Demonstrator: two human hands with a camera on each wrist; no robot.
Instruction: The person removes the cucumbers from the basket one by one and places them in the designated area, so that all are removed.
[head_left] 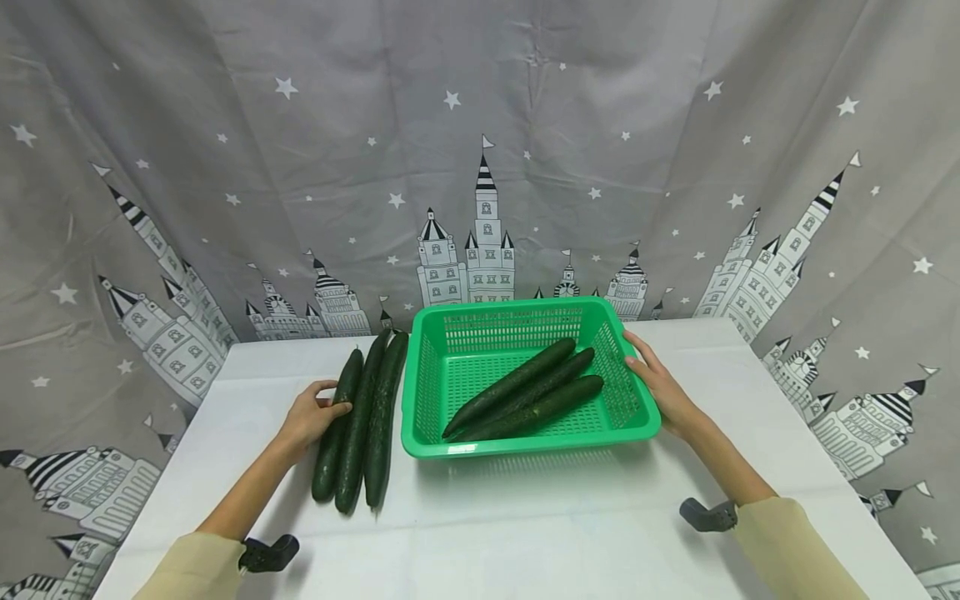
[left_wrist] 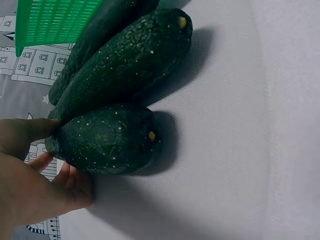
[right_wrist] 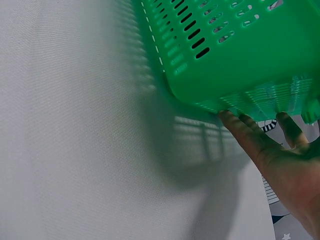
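Note:
Three dark green cucumbers lie side by side on the white table, left of a green plastic basket [head_left: 525, 447]. My left hand [head_left: 317, 415] grips the leftmost cucumber [head_left: 327, 464]. In the left wrist view its thumb [left_wrist: 37, 128] lies over the top of that cucumber [left_wrist: 107, 140], the other fingers along its outer side. Beside it are the middle cucumber [head_left: 354, 454] and the one nearest the basket [head_left: 378, 442]. Inside the basket, three more cucumbers [head_left: 517, 385] lie slanted together. My right hand [head_left: 666, 392] touches the basket's right side with fingers extended, as the right wrist view also shows [right_wrist: 287, 160].
A grey curtain [head_left: 525, 100] printed with stars and castles hangs behind the table [head_left: 525, 533]. Dark wrist-worn devices sit below the left cuff [head_left: 270, 553] and the right cuff [head_left: 708, 516].

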